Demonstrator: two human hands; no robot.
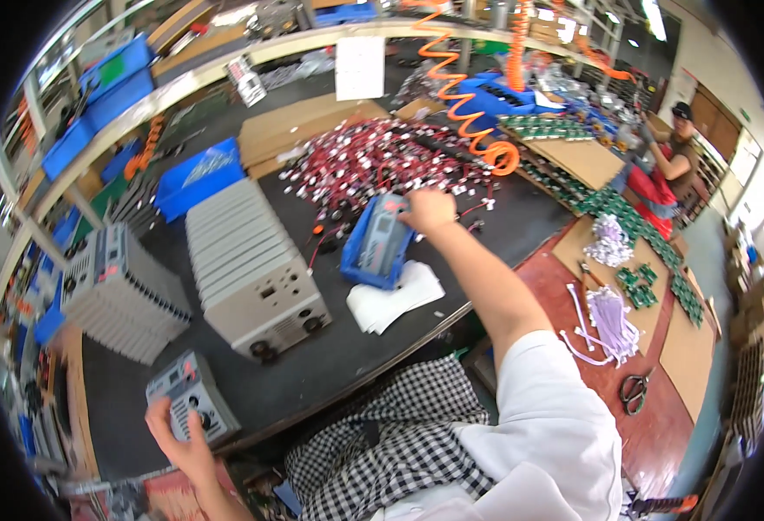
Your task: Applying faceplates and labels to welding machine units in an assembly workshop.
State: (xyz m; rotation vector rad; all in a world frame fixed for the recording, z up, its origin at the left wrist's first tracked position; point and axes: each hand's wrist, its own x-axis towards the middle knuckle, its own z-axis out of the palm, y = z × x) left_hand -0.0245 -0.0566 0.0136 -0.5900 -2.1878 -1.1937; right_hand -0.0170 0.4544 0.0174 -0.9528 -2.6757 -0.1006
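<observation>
Near the table's left front corner sits a grey box-shaped electronic device (195, 395) with black knobs on its face. My left hand (182, 443) is against the device's near side, thumb and fingers spread apart. In the middle of the table, my right hand (429, 210) has its fingers closed at the upper edge of a grey-blue panel (383, 233). That panel lies tilted in a small blue bin (351, 260); my fingertips are partly hidden behind its edge. White sheets (399, 297) lie beside the bin, on its near side.
Rows of grey device housings (247, 252) and a second stack (125, 291) stand at left. Behind the bin lies a heap of red-and-black wires with white connectors (373, 161). An orange coiled hose (460, 100) hangs above. Scissors (634, 392) lie right; a person (673, 161) sits beyond.
</observation>
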